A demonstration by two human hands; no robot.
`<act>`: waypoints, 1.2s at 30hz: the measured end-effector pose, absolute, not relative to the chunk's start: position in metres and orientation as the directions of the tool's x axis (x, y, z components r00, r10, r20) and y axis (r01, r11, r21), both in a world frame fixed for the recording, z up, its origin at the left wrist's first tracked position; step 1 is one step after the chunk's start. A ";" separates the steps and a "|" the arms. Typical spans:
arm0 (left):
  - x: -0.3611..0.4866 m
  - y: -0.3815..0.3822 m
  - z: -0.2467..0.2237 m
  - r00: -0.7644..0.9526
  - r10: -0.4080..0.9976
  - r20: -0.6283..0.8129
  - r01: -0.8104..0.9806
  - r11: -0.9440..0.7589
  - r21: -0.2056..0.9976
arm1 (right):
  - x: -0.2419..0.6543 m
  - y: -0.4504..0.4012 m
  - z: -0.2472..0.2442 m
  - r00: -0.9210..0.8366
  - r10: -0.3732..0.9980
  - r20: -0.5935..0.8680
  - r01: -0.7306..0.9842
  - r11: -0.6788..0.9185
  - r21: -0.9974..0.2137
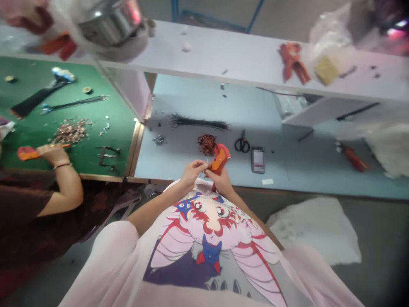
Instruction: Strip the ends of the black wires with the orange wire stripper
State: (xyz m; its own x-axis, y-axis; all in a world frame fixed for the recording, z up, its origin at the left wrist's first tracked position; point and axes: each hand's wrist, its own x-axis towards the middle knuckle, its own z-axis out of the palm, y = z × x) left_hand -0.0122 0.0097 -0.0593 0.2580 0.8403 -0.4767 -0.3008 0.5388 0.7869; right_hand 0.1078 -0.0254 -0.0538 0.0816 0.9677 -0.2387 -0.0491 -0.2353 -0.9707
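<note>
My right hand [222, 181] is shut around an orange-and-red plastic object [220, 158], which stands upright in front of my chest, its exact kind unclear. My left hand [194, 171] sits right beside it, with its fingertips pinched on a small thin piece [207, 164] at the object's side. That piece is too small to identify. Both hands are just above the near edge of a pale blue worktable [204, 106]. A pile of reddish-brown small parts [207, 144] lies just beyond the orange object.
Black scissors [242, 143], a phone [257, 160] and a bundle of black wires [198, 122] lie on the blue table. A white shelf [217, 55] spans above it. To the left, a co-worker's hand [53, 154] holds an orange piece over a green table [73, 128].
</note>
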 end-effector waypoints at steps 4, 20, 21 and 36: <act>-0.004 0.003 -0.055 0.280 0.806 -0.522 -0.365 0.592 0.718 | 0.107 -0.033 -0.056 0.146 0.949 -0.279 -0.158 -0.256 -0.954; 0.020 0.012 -0.062 0.253 0.754 -0.606 -0.269 0.657 0.704 | 0.117 -0.023 -0.072 0.238 0.916 -0.322 -0.316 -0.240 -0.918; 0.021 0.013 -0.064 0.247 0.758 -0.603 -0.246 0.651 0.718 | 0.118 -0.022 -0.073 0.254 0.912 -0.321 -0.325 -0.232 -0.917; 0.034 0.077 -0.151 0.516 0.784 -0.345 0.854 -0.443 0.271 | 0.188 -0.029 -0.115 0.443 0.657 -0.610 -0.529 -0.358 -0.769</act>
